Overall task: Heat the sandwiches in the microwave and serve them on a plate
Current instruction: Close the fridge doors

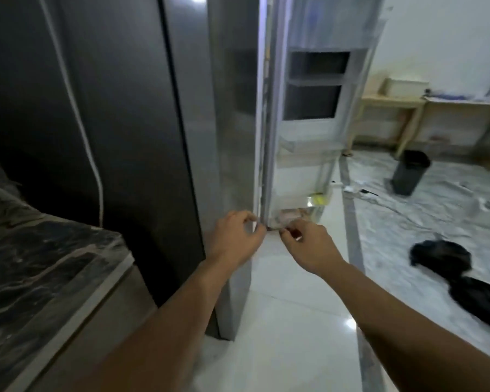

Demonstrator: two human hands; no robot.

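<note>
Left hand [235, 239] curled on fridge door [232, 137] edge, right hand [309, 244] pinching something unclear, glossy white floor [294, 292], plastic sheeting [408, 222] right, black bin [410, 172] far.

Dark grey fridge [111, 137], black-and-white marbled counter [40, 264], glossy white floor [289, 306], dark grey bin [409, 176], pale wooden tables [391, 103].

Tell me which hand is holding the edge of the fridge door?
The left hand. Its fingers curl round the edge of the fridge door, while the right hand reaches toward the bottom door shelf.
</note>
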